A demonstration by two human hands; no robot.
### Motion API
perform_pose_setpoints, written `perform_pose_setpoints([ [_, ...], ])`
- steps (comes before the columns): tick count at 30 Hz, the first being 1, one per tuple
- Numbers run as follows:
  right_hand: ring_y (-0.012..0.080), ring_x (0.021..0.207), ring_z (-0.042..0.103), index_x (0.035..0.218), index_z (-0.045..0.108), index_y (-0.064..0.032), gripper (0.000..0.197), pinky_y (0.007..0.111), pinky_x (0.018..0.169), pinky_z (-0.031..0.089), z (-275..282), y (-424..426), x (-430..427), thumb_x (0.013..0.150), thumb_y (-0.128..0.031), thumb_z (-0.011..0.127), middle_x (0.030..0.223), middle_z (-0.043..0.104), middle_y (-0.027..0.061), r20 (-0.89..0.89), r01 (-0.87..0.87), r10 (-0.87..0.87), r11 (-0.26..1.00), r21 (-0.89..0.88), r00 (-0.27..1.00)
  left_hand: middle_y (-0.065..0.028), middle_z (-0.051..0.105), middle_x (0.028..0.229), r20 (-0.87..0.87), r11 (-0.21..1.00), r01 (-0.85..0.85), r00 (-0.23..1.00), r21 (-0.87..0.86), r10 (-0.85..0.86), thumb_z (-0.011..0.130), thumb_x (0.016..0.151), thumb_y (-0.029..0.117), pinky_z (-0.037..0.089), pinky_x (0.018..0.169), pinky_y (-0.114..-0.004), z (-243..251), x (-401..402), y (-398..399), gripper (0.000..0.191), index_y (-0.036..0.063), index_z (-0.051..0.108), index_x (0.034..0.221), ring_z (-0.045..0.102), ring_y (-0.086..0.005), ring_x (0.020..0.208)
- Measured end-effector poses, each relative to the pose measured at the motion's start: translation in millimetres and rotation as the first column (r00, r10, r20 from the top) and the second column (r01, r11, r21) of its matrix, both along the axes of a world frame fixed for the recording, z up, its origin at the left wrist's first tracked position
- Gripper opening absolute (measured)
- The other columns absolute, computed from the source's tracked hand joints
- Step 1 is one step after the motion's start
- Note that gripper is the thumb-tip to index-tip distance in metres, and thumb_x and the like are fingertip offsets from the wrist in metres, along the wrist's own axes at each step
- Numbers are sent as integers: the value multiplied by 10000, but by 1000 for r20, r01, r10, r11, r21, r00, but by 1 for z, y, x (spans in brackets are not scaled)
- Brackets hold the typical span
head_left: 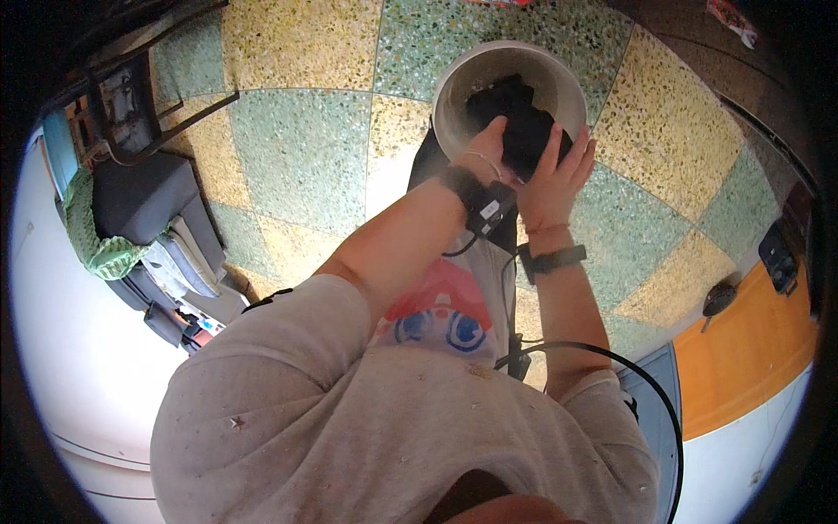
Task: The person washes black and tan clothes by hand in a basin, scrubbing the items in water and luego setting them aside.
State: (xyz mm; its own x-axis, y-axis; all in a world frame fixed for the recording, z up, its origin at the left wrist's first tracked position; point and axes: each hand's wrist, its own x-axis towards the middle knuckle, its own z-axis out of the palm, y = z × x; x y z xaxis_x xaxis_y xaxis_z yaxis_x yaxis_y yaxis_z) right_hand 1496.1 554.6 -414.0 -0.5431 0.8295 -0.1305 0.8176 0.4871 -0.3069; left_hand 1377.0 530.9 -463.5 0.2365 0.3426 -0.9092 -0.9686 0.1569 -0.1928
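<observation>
A round pale bin [445, 98] stands on the tiled floor in front of me, its open mouth towards the camera. Dark cloth [501, 98] lies inside it, and a black bundle [533, 134], seemingly cloth, is between my two hands at the near rim. My left hand [488, 147] has its thumb against the bundle's left side, with the other fingers hidden. Opposite, my right hand [556, 170] rests along the bundle's right side, fingers extended over the rim. Both wrists wear dark bands, with a small black device by the left one.
At the left stand a dark grey padded seat [147, 196], folded cloths [186, 259] and a metal-framed rack [131, 111]. An orange surface [740, 354] is at the right, with a dark round object [719, 300] near its edge. A black cable [645, 376] curves past my right arm.
</observation>
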Motion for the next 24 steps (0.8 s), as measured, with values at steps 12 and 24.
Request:
perform_pose_setpoints([
  [12,265,802,669,1187,574,-23,662,367,695,554,-61,8,18,613,-209,848,938,675,105,-103,97,-382,469,-878,918,-129,666,1056,-770,759,649,465,-40,-438,614,905,178,559,840,-423,-55,-15,-39,258,20,612,1108,667,-308,971],
  [24,188,632,577,965,607,-14,371,324,532,466,-38,30,3,611,-32,716,770,594,53,213,22,-586,-316,-948,782,-75,635,1233,-268,870,483,855,98,-444,691,848,273,440,1026,-417,-16,-64,-4,516,28,564,1284,595,-262,1162],
])
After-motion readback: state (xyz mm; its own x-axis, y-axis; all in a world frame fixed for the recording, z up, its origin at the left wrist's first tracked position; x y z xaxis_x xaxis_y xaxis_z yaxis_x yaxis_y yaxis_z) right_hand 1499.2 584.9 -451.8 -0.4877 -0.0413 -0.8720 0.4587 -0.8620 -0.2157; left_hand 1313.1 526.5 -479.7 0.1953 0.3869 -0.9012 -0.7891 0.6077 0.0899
